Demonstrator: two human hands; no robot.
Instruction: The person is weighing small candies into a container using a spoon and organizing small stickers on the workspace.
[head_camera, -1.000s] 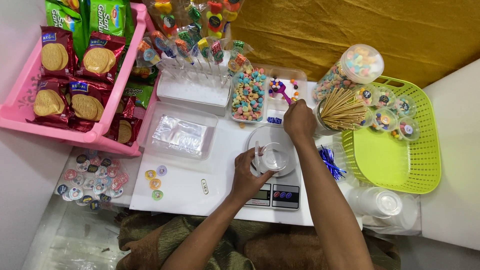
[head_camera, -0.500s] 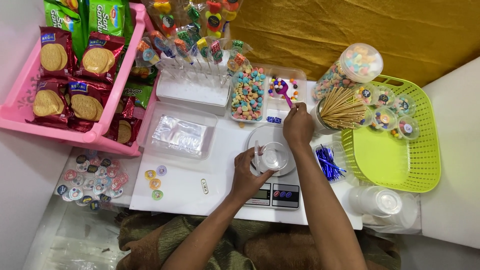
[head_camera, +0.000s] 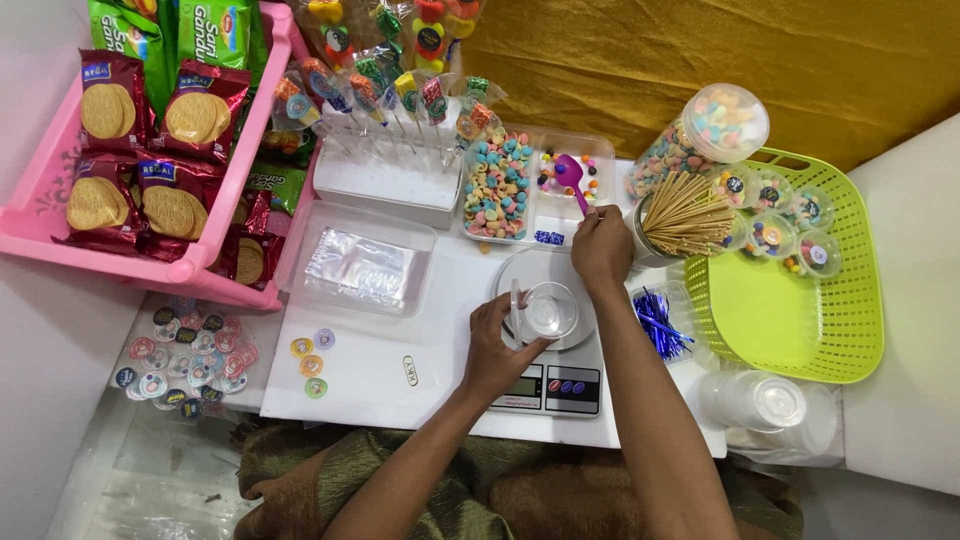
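The left hand (head_camera: 497, 345) grips a light, thin clear cup (head_camera: 548, 310) (best held by its rim), while the right hand (head_camera: 600, 245) clasps a purple scoop (head_camera: 571, 176).

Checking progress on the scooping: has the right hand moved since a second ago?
Yes. The right hand has moved up the view, away from the small clear cup on the scale, toward the purple scoop in the candy tray.

purple scoop (head_camera: 570, 172) | lime-green basket (head_camera: 800, 320) | pink tray (head_camera: 60, 235) | blue twist ties (head_camera: 658, 320) | mustard cloth (head_camera: 700, 50)
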